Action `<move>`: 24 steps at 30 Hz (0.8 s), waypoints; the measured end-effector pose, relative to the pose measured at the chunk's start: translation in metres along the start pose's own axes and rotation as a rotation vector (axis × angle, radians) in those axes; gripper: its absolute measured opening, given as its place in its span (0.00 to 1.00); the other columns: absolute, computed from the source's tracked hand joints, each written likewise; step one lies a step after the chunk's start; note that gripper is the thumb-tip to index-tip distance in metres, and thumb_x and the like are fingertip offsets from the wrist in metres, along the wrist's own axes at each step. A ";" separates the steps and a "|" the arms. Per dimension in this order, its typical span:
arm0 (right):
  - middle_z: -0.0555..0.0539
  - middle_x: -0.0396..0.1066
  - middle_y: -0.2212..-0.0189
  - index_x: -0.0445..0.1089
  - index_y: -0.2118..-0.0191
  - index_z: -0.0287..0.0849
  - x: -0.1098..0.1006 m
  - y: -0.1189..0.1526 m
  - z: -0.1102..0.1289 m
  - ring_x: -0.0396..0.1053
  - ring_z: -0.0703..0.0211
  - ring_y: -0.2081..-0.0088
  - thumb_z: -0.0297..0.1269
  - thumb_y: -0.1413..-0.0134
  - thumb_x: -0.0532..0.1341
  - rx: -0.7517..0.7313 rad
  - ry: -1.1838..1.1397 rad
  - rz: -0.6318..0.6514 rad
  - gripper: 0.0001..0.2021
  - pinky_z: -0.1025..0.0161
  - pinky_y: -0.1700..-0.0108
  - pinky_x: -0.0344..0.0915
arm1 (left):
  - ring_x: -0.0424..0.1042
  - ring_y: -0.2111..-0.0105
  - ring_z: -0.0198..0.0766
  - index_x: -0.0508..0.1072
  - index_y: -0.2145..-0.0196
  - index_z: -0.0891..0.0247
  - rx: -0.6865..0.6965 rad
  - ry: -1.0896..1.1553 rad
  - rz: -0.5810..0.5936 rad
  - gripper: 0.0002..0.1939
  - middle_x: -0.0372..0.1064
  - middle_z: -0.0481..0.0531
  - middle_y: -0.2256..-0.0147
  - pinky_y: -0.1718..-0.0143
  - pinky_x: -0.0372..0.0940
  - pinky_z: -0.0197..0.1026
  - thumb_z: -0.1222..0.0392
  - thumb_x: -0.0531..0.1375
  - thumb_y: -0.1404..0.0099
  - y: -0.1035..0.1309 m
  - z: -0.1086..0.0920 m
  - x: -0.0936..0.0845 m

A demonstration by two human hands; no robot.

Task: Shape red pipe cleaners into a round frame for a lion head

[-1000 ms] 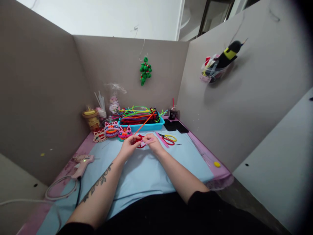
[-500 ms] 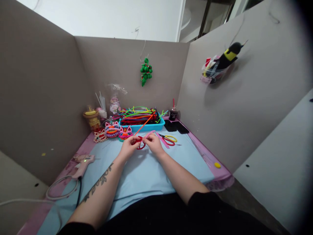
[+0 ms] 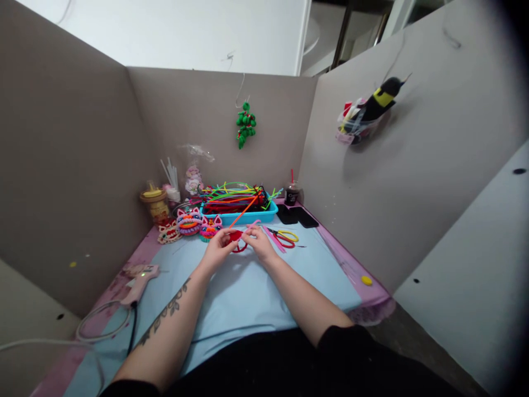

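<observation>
Blue tabletop (image 3: 235, 309), tray (image 3: 243, 218) of pipe cleaners (image 3: 231, 199), fingers (image 3: 223, 234) holding red piece (image 3: 235, 236)

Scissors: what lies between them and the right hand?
Pink strips lie between the right hand and the scissors, seen in the head view.

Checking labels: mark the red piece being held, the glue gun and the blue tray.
Red piece (image 3: 235, 236): head view, on its upper part.
Glue gun (image 3: 140, 285): head view, on its pink body.
Blue tray (image 3: 239, 218): head view, on its front wall.
</observation>
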State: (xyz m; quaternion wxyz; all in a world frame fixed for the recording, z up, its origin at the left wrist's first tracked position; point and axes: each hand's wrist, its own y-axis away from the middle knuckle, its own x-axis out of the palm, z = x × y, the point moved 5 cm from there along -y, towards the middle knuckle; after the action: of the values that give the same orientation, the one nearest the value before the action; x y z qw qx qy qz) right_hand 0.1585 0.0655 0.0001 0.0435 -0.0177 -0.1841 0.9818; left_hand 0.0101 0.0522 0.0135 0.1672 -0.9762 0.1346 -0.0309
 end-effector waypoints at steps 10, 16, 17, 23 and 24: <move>0.43 0.64 0.52 0.69 0.80 0.41 0.007 0.004 0.003 0.57 0.50 0.45 0.47 0.61 0.64 0.079 -0.150 0.079 0.13 0.58 0.45 0.51 | 0.71 0.67 0.38 0.62 0.53 0.63 -0.015 0.038 -0.010 0.28 0.71 0.50 0.69 0.66 0.63 0.39 0.59 0.66 0.51 -0.002 0.005 -0.003; 0.43 0.60 0.50 0.67 0.79 0.41 0.006 0.004 0.005 0.57 0.52 0.45 0.43 0.58 0.62 -0.035 -0.042 0.033 0.10 0.59 0.47 0.54 | 0.71 0.66 0.37 0.65 0.56 0.65 0.003 0.034 -0.129 0.24 0.71 0.52 0.67 0.64 0.64 0.39 0.57 0.66 0.51 -0.003 0.003 -0.011; 0.43 0.60 0.50 0.67 0.79 0.41 0.005 0.004 0.005 0.58 0.52 0.46 0.42 0.57 0.62 -0.048 -0.021 0.008 0.10 0.58 0.47 0.54 | 0.71 0.65 0.37 0.66 0.58 0.65 0.025 0.019 -0.177 0.23 0.71 0.53 0.66 0.63 0.64 0.39 0.57 0.66 0.51 -0.004 0.002 -0.014; 0.44 0.62 0.54 0.68 0.77 0.42 0.000 0.001 -0.003 0.60 0.53 0.49 0.44 0.56 0.62 -0.024 -0.010 -0.104 0.10 0.60 0.52 0.58 | 0.71 0.72 0.36 0.70 0.66 0.65 0.081 -0.210 -0.343 0.16 0.71 0.51 0.73 0.70 0.62 0.37 0.53 0.65 0.50 -0.001 -0.002 -0.025; 0.44 0.63 0.54 0.68 0.77 0.42 0.001 0.001 -0.004 0.60 0.53 0.49 0.45 0.56 0.62 -0.014 -0.023 -0.105 0.11 0.60 0.53 0.58 | 0.71 0.72 0.37 0.70 0.65 0.65 0.073 -0.241 -0.328 0.16 0.71 0.51 0.73 0.71 0.62 0.36 0.53 0.65 0.50 0.000 -0.002 -0.023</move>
State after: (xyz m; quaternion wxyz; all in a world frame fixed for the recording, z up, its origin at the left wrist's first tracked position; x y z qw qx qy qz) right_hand 0.1577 0.0658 -0.0037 0.0927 0.0028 -0.1922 0.9770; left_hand -0.0123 0.0581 0.0153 0.2099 -0.9750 -0.0482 0.0545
